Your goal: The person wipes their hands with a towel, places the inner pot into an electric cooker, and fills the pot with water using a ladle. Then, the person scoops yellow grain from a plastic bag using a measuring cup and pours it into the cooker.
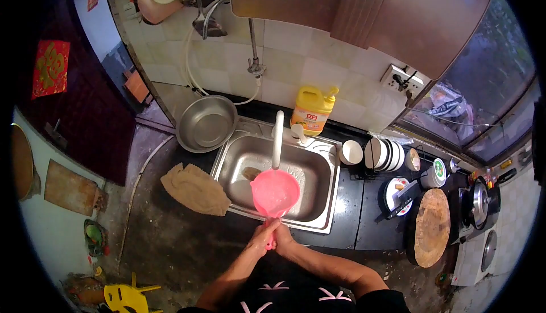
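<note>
Both hands are on one thing: the pink dipper (276, 191), held over the front part of the steel sink (318, 191). Left hand (263, 237) is closed around the handle. Right hand (282, 241) meets it from the other side, also wrapped on the handle (fingers overlap, so can't tell which one bears the load). Handle end pokes out between the hands, toward the body.

Dipper bowl faces up, its far rim right by the end of the white faucet (277, 139) in this view. Bowl interior looks shiny and wet; can't tell how full. There's a small brownish patch on the sink floor, left of the dipper, too unclear to name.

Left of the sink: metal basin (207, 124) at the back corner, brown cloth-like piece (195, 190) on the counter nearer the person. Behind the sink: yellow jug (313, 110) against the tiles. Right side: white bowl (351, 152) just beside the sink, then plates (376, 154) upright in a rack, a knife (402, 201) lying across a dish, and a round wooden board (432, 227) near the stove.
</note>
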A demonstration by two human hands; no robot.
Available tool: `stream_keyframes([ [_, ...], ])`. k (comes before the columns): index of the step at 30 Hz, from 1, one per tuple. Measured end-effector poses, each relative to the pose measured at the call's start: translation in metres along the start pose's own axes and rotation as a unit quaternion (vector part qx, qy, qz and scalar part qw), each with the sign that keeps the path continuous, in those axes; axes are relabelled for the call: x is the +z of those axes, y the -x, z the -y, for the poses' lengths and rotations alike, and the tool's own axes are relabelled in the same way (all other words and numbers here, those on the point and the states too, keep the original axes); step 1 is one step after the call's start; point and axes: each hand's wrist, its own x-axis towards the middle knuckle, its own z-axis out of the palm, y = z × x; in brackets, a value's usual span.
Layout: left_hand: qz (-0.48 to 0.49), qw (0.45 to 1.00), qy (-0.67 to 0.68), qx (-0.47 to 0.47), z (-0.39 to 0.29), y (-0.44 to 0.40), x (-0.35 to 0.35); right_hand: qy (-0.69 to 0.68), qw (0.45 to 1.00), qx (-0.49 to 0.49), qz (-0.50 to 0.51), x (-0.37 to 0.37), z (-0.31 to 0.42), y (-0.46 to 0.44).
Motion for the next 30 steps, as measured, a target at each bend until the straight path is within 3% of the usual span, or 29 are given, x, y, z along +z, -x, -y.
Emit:
stream_keyframes([
  [7,0.006,1.0,0.019,-0.006,-0.001,-0.002,0.0,-0.075,0.995,0.042,0.044,-0.007,-0.004,-0.008],
  [19,0.014,1.0,0.027,-0.005,0.006,-0.007,-0.005,-0.084,0.994,0.064,-0.039,-0.005,-0.009,-0.013],
  [30,0.025,1.0,0.007,-0.009,0.009,-0.01,-0.009,-0.081,0.994,0.068,0.02,-0.022,-0.025,-0.03],
])
